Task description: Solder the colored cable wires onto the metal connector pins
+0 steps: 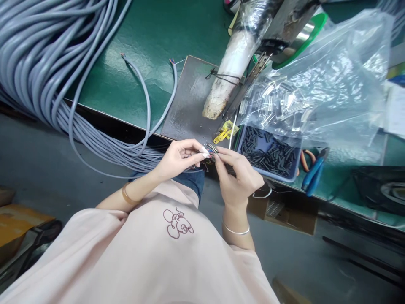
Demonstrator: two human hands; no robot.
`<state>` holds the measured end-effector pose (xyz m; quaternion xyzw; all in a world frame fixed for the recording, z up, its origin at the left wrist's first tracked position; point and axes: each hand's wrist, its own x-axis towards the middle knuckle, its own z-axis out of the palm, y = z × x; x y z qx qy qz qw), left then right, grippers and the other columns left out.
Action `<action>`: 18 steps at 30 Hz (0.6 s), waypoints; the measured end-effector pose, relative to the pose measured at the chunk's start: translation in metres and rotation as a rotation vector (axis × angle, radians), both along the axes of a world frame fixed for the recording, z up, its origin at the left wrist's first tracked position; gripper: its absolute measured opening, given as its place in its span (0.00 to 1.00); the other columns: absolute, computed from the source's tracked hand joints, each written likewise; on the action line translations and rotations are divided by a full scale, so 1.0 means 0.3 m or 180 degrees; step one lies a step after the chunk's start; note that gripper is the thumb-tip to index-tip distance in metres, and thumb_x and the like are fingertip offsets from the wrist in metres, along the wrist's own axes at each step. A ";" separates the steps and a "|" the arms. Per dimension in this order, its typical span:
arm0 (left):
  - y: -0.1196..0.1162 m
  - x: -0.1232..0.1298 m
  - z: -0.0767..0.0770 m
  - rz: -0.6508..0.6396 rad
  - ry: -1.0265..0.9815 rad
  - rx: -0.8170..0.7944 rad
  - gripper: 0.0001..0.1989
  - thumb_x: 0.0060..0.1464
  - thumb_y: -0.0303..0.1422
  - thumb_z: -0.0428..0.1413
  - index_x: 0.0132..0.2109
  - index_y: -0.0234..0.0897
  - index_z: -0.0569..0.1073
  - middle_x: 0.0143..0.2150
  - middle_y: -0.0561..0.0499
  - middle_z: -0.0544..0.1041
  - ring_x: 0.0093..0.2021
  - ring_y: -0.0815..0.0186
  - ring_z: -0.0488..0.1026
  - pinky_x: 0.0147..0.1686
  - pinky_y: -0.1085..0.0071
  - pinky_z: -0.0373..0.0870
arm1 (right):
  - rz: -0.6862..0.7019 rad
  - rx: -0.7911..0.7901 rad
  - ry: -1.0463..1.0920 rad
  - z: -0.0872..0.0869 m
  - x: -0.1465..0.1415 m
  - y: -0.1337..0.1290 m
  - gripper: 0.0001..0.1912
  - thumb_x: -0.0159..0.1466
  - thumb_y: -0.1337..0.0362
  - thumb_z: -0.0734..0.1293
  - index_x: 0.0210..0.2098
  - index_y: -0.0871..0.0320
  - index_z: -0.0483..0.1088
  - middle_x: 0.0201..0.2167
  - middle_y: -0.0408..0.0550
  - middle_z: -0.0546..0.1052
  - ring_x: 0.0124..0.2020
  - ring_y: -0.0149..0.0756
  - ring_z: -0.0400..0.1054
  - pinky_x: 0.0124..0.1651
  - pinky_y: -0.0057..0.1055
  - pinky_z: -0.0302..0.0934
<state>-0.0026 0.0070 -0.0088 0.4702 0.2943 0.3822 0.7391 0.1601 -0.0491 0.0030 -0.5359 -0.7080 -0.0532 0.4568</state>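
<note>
My left hand [181, 157] is closed in a pinch at the table's front edge, with something white at its fingertips. It holds a small multi-pin connector [211, 147] with fine coloured wires at it. From the other side my right hand [238, 172] meets it, thumb and forefinger pressed together at the connector's edge. What lies between those right fingertips is too small to make out. Just beyond the hands is a yellow piece [224, 133] on a dark board [186, 101].
Grey cable coils [47, 55] hang over the left edge, two stripped ends on the green table [139, 38]. A wrapped white post [226, 71] rises above the board. At right are a bin [295, 169] of small black parts, a plastic bag [344, 76] of metal-coloured connectors and blue-handled pliers [314, 173].
</note>
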 end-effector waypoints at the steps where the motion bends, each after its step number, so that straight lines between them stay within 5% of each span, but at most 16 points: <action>1: 0.005 0.000 0.003 -0.0068 -0.0032 -0.0098 0.09 0.51 0.31 0.67 0.34 0.29 0.76 0.29 0.50 0.77 0.25 0.75 0.72 0.27 0.80 0.72 | 0.0012 0.0045 -0.0032 -0.003 -0.002 0.000 0.10 0.62 0.77 0.72 0.39 0.59 0.72 0.39 0.48 0.83 0.39 0.34 0.80 0.45 0.25 0.74; 5: 0.022 0.005 0.015 -0.0146 -0.0035 -0.0334 0.09 0.48 0.29 0.67 0.32 0.29 0.74 0.27 0.51 0.75 0.21 0.78 0.67 0.22 0.82 0.66 | -0.0038 0.0079 0.0095 -0.025 -0.008 -0.004 0.10 0.63 0.77 0.71 0.41 0.58 0.72 0.40 0.47 0.83 0.40 0.34 0.80 0.44 0.25 0.74; 10: 0.014 0.014 0.028 0.0287 0.0311 -0.0195 0.11 0.44 0.30 0.68 0.30 0.30 0.73 0.25 0.51 0.75 0.20 0.78 0.64 0.20 0.83 0.61 | -0.0109 -0.0200 0.0963 -0.033 0.009 -0.018 0.08 0.67 0.74 0.68 0.43 0.57 0.69 0.39 0.45 0.83 0.33 0.32 0.80 0.33 0.23 0.73; 15: 0.016 0.018 0.035 0.0619 0.0694 -0.0038 0.09 0.42 0.28 0.67 0.29 0.32 0.75 0.30 0.48 0.79 0.20 0.78 0.63 0.18 0.82 0.58 | 0.0501 0.0328 0.1316 0.073 0.070 -0.064 0.07 0.72 0.66 0.64 0.35 0.55 0.67 0.19 0.35 0.72 0.15 0.27 0.66 0.25 0.27 0.66; 18: 0.018 0.023 0.034 0.0546 0.0731 -0.0029 0.08 0.42 0.29 0.67 0.28 0.32 0.75 0.31 0.48 0.79 0.20 0.78 0.62 0.18 0.82 0.59 | 0.0815 0.0661 0.1105 0.150 0.092 -0.099 0.09 0.73 0.62 0.64 0.35 0.55 0.68 0.18 0.34 0.70 0.13 0.25 0.63 0.20 0.25 0.61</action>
